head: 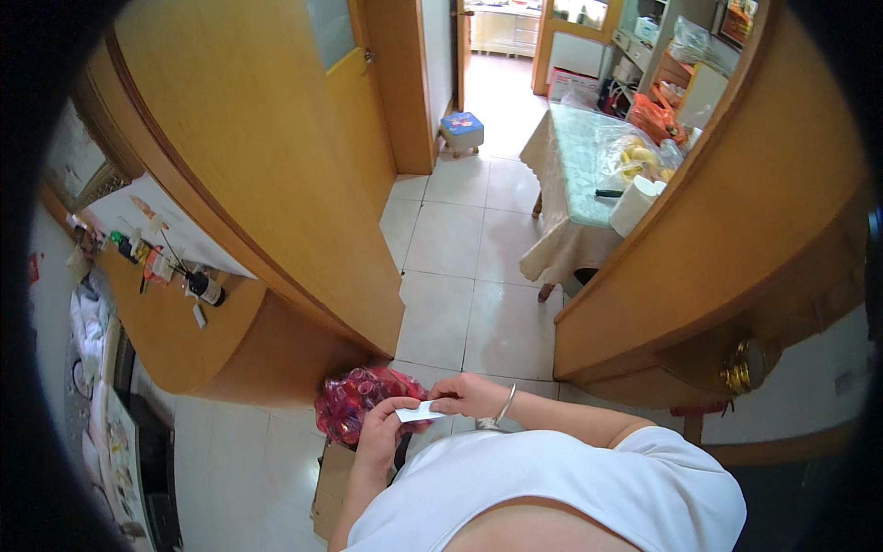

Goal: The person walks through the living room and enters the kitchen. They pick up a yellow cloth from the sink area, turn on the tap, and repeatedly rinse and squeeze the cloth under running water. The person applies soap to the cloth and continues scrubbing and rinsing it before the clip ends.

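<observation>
Between my two hands is a small white piece of paper or card (416, 413), held in front of my body. My left hand (383, 426) pinches its left end between thumb and fingers. The right end is in the grip of my right hand (466, 396), whose wrist carries a silver bangle (508, 403). Just beyond and below my hands sits a red translucent plastic bag (359, 399) full of mixed items, too jumbled to name. A cardboard box (332, 483) lies on the floor beside my left forearm, partly hidden by it.
A wooden cabinet (207, 345) stands at left, bearing a dark reed diffuser bottle (205, 288). Wooden door panels (276, 152) flank the tiled passage (441, 241). Along its right side is a cloth-covered table (583, 165) with a paper roll (635, 205) and bagged fruit. A small stool (462, 131) stands farther off.
</observation>
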Available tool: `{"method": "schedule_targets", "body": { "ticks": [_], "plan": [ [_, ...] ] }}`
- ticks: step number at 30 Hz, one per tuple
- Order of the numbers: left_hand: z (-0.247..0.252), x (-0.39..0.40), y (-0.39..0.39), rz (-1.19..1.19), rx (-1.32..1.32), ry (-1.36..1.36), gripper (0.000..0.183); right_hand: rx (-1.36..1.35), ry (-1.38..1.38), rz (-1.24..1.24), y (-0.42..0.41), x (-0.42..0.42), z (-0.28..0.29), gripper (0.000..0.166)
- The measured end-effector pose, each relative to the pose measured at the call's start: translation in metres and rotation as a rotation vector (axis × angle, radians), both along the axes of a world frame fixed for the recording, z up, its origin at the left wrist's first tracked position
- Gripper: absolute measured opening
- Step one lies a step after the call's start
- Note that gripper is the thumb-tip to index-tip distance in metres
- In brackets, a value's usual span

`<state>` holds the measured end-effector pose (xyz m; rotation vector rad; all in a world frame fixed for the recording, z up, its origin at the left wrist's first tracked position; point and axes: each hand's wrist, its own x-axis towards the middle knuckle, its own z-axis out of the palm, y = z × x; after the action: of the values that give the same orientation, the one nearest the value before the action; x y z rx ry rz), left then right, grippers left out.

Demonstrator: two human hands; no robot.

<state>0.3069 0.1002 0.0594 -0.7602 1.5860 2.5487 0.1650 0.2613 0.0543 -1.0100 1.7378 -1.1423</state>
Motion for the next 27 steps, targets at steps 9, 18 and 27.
{"method": "schedule_targets", "body": {
  "ticks": [9, 18, 27],
  "plan": [
    [-0.021, 0.065, 0.054, 0.231, -0.299, -0.188, 0.032, -0.074, 0.223, 0.247, -0.001, 0.017, -0.040, 0.016],
    [-0.022, 0.175, 0.073, 0.453, -0.534, -0.321, 0.033, -0.202, 0.612, 0.582, -0.040, 0.116, -0.017, 0.016],
    [-0.023, 0.407, 0.116, 0.646, -0.805, -0.519, 0.023, -0.366, 0.408, 0.942, -0.074, 0.342, -0.021, 0.016]
  ]
}}
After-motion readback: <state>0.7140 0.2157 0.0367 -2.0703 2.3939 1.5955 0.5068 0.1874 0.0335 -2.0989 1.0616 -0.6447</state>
